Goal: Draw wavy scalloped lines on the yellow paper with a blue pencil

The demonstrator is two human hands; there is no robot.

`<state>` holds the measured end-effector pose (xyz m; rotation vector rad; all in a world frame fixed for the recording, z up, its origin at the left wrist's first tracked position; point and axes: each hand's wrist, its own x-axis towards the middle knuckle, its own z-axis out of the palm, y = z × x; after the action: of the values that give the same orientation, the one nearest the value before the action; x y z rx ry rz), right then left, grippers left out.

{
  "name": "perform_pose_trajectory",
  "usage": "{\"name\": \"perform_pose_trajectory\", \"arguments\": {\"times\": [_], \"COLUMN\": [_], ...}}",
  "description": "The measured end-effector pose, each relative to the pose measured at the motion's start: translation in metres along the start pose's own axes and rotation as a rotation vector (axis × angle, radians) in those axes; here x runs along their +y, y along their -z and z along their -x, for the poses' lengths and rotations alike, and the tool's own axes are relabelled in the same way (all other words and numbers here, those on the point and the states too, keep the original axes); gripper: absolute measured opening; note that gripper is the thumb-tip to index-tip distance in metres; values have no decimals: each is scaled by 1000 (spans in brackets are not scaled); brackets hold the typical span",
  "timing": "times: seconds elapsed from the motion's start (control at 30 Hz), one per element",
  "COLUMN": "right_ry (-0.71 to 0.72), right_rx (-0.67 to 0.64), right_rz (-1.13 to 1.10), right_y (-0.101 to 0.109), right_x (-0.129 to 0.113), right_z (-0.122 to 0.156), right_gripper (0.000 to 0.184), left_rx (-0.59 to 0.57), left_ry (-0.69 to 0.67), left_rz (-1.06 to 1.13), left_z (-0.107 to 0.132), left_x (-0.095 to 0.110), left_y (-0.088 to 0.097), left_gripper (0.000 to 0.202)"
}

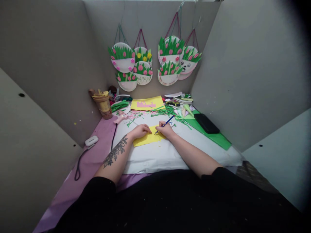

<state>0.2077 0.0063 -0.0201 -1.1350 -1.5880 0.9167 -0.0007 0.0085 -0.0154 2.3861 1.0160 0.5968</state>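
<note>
A piece of yellow paper (148, 139) lies on the white-covered work surface in front of me. My left hand (140, 131) is closed, its curled fingers pressed together on the paper's upper left part. Between the fingers of my right hand (165, 129) is a dark blue pencil (167, 121), slanting up to the right. Its tip meets the yellow paper or is just above it; I cannot tell which. Whatever lies under the left fingers is hidden.
Behind the hands are green paper strips (167, 111), a larger yellow sheet (159, 101) with a pink cut-out and a pink glue gun (120, 118). A brown cup (105, 105) and white case (91, 141) stand left; a black phone (206, 123) lies right. Paper-plate flower baskets (170, 51) hang behind.
</note>
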Motion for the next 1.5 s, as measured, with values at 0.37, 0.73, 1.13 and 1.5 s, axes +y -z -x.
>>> {"name": "perform_pose_trajectory", "arguments": {"times": [0.37,0.73,1.13,1.5], "right_ry": [8,17,8,-12], "right_rx": [33,19,-115,-99], "right_rz": [17,23,20,28], "right_y": [-1,-1,-4,-2], "right_x": [3,-1,-7,-6], "right_z": [-1,0,4,4], "right_gripper": [22,23,28,26], "left_rx": [3,10,8,11], "left_ry": [-2,-22,-24,-31], "left_rz": [-5,-8,-16,-22], "left_z": [0,0,-1,-1], "left_x": [0,-3,-3,-4], "left_y": [0,-1,-1,-1], "left_gripper": [38,39,41,40]}}
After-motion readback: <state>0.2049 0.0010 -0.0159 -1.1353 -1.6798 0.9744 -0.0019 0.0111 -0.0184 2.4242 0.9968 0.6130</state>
